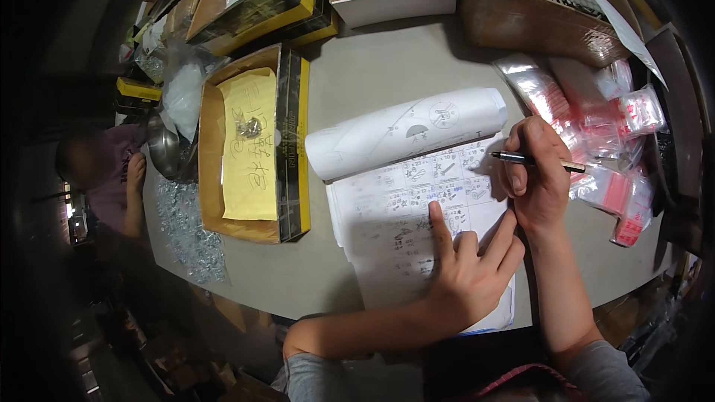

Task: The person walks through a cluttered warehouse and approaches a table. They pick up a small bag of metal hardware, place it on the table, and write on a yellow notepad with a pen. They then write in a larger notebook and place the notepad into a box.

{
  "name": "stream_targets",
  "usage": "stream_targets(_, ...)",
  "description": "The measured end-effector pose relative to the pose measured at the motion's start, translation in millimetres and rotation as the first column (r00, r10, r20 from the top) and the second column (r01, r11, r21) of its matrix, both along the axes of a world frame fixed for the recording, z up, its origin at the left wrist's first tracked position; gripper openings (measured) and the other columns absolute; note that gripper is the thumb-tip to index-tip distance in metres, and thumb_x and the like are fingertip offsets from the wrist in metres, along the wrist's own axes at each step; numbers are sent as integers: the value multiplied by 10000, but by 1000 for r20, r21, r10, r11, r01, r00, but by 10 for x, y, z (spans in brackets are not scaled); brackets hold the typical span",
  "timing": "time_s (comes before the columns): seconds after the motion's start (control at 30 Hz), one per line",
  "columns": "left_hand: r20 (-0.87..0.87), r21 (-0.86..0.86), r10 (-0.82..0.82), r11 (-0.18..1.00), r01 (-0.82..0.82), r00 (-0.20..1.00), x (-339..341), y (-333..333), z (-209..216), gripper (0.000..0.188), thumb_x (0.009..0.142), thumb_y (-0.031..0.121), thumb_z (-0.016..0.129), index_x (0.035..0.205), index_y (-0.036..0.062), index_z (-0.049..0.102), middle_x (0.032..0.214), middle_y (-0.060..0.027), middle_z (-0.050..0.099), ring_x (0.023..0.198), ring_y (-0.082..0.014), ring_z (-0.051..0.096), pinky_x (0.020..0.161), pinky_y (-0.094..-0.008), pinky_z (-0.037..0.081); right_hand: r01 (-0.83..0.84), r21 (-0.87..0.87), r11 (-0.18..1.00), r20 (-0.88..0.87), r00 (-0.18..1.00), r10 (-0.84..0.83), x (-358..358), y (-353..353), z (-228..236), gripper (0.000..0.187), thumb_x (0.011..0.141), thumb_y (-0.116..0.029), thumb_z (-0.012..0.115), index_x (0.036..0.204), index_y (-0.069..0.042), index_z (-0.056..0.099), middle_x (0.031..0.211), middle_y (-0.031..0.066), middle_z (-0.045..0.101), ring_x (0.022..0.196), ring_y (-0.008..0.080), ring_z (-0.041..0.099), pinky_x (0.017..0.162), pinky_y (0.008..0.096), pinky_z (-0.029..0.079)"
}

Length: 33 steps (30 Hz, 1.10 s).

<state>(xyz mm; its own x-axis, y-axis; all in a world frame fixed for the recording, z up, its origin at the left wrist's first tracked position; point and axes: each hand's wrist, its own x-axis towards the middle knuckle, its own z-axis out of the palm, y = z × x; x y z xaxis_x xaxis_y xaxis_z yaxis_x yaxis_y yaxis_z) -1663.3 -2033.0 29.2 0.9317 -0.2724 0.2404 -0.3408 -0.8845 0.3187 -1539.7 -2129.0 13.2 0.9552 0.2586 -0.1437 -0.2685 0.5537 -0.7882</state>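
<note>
A left hand (465, 268) lies flat, index finger extended, on a white printed parts sheet (417, 216) with a curled-back top, mid-worktop. The right hand (535, 175) pinches a black pen (532, 160) over the sheet's right edge. The grey worktop (372, 74) carries a yellow-lined cardboard box (253, 141), red-and-clear plastic bags (603, 141) and loose screws (186, 231).
</note>
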Motion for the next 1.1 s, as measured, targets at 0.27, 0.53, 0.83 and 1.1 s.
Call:
stream_targets(0.27, 219, 99, -20, 995, -2, 976, 58, -24, -95, 139, 754, 104, 602, 859, 13, 615, 1120, -133, 676, 563, -191, 376, 1022, -684, 421, -2, -1, 1000, 3, 1000, 2, -1, -20, -45, 280, 1004, -258, 552, 879, -9, 576, 761, 36, 571, 461, 34, 413, 408, 180, 306)
stream_targets(0.53, 247, 55, -42, 998, 29, 968, 66, -17, -130, 118, 769, 102, 593, 853, 20, 601, 1091, -172, 683, 595, -182, 438, 882, -428, 540, -8, -18, 1000, -16, 1000, 7, 0, -15, -70, 244, 996, -244, 565, 912, -16, 582, 806, 52, 596, 471, 41, 434, 410, 182, 328)
stream_targets(0.83, 247, 122, -51, 992, 22, 968, -11, -61, -123, 90, 810, 96, 580, 869, 28, 585, 1118, -219, 683, 613, -165, 455, 655, -283, 453, -50, -3, 999, -4, 999, 50, 15, -22, -76, 233, 998, -225, 558, 920, -6, 581, 820, 63, 605, 471, 39, 445, 410, 180, 344)
stream_targets(1.1, 207, 64, -79, 996, 67, 975, -45, -80, -112, 87, 827, 106, 582, 873, 33, 591, 1156, -246, 670, 631, -169, 480, 698, -294, 472, -59, -105, 993, 19, 998, 61, 23, -27, -39, 249, 996, -224, 551, 886, -1, 567, 736, 52, 575, 462, 39, 429, 417, 185, 343)
